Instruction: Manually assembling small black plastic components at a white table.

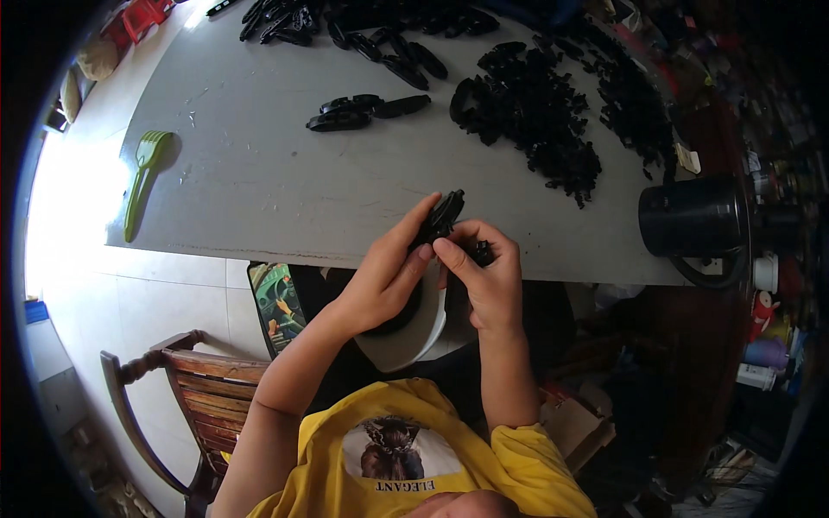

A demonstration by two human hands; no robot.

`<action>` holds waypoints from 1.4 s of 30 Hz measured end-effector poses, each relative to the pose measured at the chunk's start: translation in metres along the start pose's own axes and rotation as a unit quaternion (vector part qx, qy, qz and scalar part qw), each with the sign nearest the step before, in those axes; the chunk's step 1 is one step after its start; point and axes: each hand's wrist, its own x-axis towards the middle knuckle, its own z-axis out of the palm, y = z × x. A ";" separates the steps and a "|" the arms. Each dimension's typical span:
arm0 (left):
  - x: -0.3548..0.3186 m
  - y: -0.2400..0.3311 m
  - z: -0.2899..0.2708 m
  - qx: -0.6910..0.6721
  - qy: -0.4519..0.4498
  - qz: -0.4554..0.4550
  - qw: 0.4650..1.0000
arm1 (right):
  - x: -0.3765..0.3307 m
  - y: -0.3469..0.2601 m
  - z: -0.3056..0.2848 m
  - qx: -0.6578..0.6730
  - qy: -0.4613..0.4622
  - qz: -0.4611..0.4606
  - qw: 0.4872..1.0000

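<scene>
Near the table's front edge my left hand (384, 272) is closed around a long, oval black plastic piece (445, 214), which is tilted upward. Right up against it, my right hand (488, 272) has its thumb and fingers pinched at the lower end of that piece. A small black plastic part (483, 251) shows among the right fingers. Farther back lie a few similar oval black pieces (341, 119), grouped together. To their right spreads a pile of small black plastic parts (527, 112).
More oval black pieces (389, 52) are heaped along the far side of the grey table (259, 181). A green fork-like scoop (142, 177) lies at the left, and a black mug (691, 217) stands at the right edge. A wooden chair (211, 388) is at lower left.
</scene>
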 end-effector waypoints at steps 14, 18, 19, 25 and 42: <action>0.003 0.002 -0.045 0.305 -0.060 0.074 0.948 | -0.045 0.034 -0.027 -0.122 -0.114 0.058 0.984; 0.054 -0.021 -0.081 0.594 0.161 0.114 0.780 | -0.045 0.025 -0.038 -0.203 -0.153 0.001 0.967; 0.055 -0.025 -0.091 0.596 0.160 0.114 0.778 | -0.040 0.024 -0.045 -0.183 -0.147 -0.016 0.972; 0.064 -0.030 -0.092 0.682 0.133 0.036 0.719 | 0.037 -0.014 -0.146 -0.496 0.250 -0.196 0.808; 0.010 0.004 -0.006 -0.209 -0.015 -0.204 0.956 | -0.008 -0.019 -0.091 -0.057 0.007 0.034 0.998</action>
